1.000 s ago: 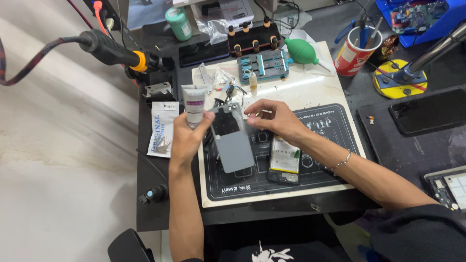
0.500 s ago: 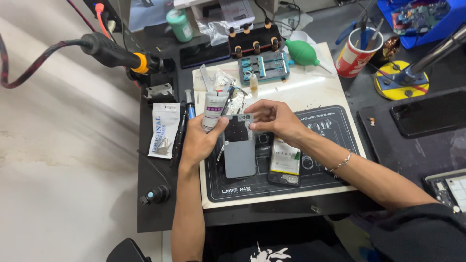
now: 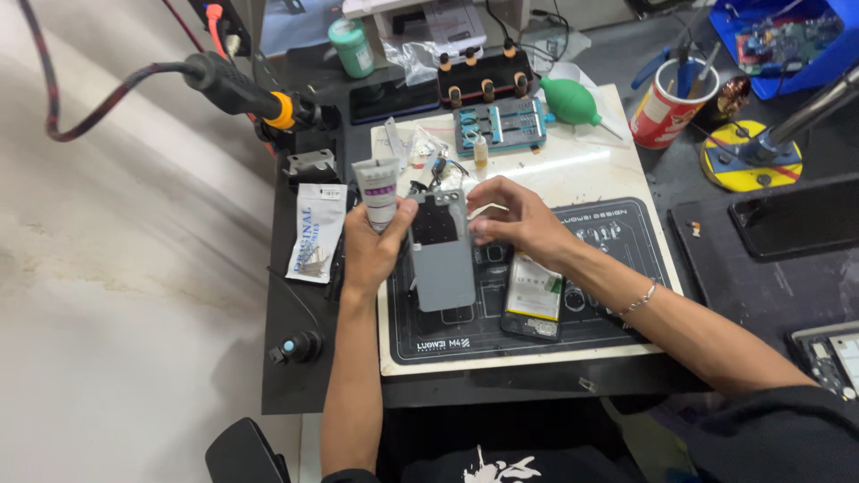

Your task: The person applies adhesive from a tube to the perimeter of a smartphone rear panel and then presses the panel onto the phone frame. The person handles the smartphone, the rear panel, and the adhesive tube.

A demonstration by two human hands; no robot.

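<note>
Head view: left hand clamped on a grey tube and the grey phone cover, now raised slightly over the black mat; right hand pinching the cover's top edge, unchanged

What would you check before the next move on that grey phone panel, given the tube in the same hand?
1. Left hand has the grey panel steady: ok, thumb on its edge.
2. White tube held in that same grip: ok, upright.
3. Tube capped or open: cannot tell.
4. Right hand at the panel's top corner: ok, fingertips there.
5. Opened phone lying on the black mat beside the panel: ok.
6. Small parts near the panel's top: cannot tell, too small.
</note>
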